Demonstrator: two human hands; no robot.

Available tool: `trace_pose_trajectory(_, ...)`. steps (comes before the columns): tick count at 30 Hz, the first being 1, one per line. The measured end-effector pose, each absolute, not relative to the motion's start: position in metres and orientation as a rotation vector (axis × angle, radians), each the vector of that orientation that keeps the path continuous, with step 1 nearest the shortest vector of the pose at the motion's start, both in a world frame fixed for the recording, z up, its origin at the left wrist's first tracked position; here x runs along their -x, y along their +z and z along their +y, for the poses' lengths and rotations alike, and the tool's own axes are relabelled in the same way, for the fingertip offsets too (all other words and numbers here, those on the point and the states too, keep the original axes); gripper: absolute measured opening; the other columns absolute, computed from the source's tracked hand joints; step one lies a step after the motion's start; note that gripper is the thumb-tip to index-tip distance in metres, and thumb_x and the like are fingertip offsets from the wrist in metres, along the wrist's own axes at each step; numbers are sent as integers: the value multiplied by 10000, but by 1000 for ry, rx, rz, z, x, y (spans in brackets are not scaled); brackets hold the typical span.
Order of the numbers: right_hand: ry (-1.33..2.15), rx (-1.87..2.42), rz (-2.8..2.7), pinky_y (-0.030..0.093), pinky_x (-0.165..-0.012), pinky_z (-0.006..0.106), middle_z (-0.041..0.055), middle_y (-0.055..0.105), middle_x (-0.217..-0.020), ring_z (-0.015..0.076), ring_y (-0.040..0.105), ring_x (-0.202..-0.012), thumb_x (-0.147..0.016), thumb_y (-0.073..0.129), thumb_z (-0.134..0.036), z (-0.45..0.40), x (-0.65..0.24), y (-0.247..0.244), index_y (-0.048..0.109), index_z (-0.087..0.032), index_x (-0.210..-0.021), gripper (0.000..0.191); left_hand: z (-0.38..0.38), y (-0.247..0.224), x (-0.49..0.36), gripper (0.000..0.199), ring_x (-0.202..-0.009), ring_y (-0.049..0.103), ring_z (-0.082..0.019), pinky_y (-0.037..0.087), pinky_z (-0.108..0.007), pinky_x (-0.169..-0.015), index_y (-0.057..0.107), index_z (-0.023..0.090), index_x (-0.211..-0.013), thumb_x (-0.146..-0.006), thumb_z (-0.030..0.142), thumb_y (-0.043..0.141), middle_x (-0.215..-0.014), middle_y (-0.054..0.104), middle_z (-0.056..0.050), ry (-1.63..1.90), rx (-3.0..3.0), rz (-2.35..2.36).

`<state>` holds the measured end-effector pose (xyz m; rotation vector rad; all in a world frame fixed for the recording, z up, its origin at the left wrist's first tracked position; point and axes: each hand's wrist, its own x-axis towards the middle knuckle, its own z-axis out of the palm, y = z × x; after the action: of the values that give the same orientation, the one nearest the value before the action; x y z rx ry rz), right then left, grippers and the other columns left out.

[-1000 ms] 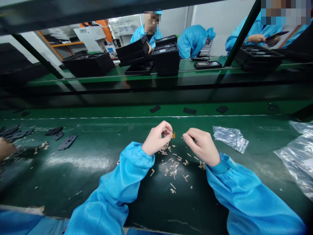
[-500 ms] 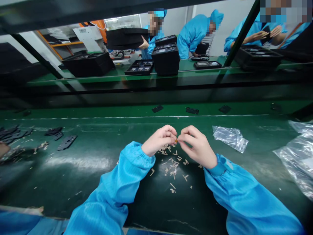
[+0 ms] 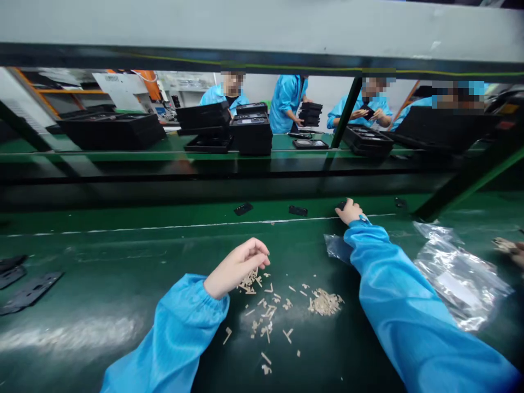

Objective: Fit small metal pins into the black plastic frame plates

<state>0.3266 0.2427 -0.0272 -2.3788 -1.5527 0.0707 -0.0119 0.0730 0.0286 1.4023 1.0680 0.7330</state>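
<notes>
My right hand (image 3: 351, 212) reaches out to the far green strip. Its fingers close on a small flat black part (image 3: 340, 206), mostly hidden beneath them. Nearer to me, my left hand (image 3: 239, 263) is held with curled fingers close to the thumb. Whatever lies between those fingertips, if anything, is hidden. Just under it is a heap of small beige pieces (image 3: 249, 281), with more pieces (image 3: 268, 312) scattered to its right. A second beige heap (image 3: 326, 302) lies farther right. Two similar black parts, one left (image 3: 243, 209) and one in the middle (image 3: 298, 210), rest along the strip.
A small clear bag (image 3: 338, 247) lies partly under my right sleeve, and larger plastic bags (image 3: 462, 284) are beyond it. Black plates (image 3: 33, 292) lie at left. A slanted green post (image 3: 470, 174) and an overhead shelf (image 3: 262, 33) frame the bench. Another person's hand (image 3: 518, 252) shows at right.
My hands have come apart from a small orange piece between their fingertips. The right has reached forward to a black part; the left stays near the beige heap. The view has shifted.
</notes>
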Motion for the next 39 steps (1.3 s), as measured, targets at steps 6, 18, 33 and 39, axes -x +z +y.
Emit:
trace_pose_trajectory(6, 37, 2512, -1417, 468, -845, 434, 94, 515, -1199, 217, 544, -1024, -868, 520, -309, 267, -329, -38, 490, -155, -1187, 356, 77, 24, 16, 120, -744, 543, -122, 416, -280, -737, 503, 158, -858, -797, 262, 502, -809, 591, -24, 713, -1409, 1040)
trace_pose_trajectory(18, 325, 2251, -1426, 463, -845, 468, 113, 547, -1150, 237, 565, -1003, -848, 540, -244, 236, -309, 17, 373, -160, -1295, 485, 77, 24, 10, 105, -732, 554, -109, 429, -269, -727, 538, 138, -857, -809, 218, 489, -811, 598, -27, 674, -1408, 1037)
trace_pose_trajectory(33, 553, 1040, -1710, 521, -593, 265, 57, 525, -965, 151, 595, -808, -812, 544, -212, 61, -159, 35, 528, -213, -963, 152, 56, 25, -8, 256, -503, 603, -110, 466, -204, -477, 551, 116, -801, -805, 369, 512, -659, 650, -44, 1175, -1287, 1143)
trace_pose_trajectory(39, 565, 980, -1680, 516, -645, 282, 45, 557, -883, 150, 589, -795, -810, 529, -159, 53, -158, 40, 529, -198, -745, 76, 42, 42, -10, 169, -457, 608, -117, 477, -189, -445, 587, 116, -746, -769, 272, 526, -568, 655, -41, 1211, -1379, 1236)
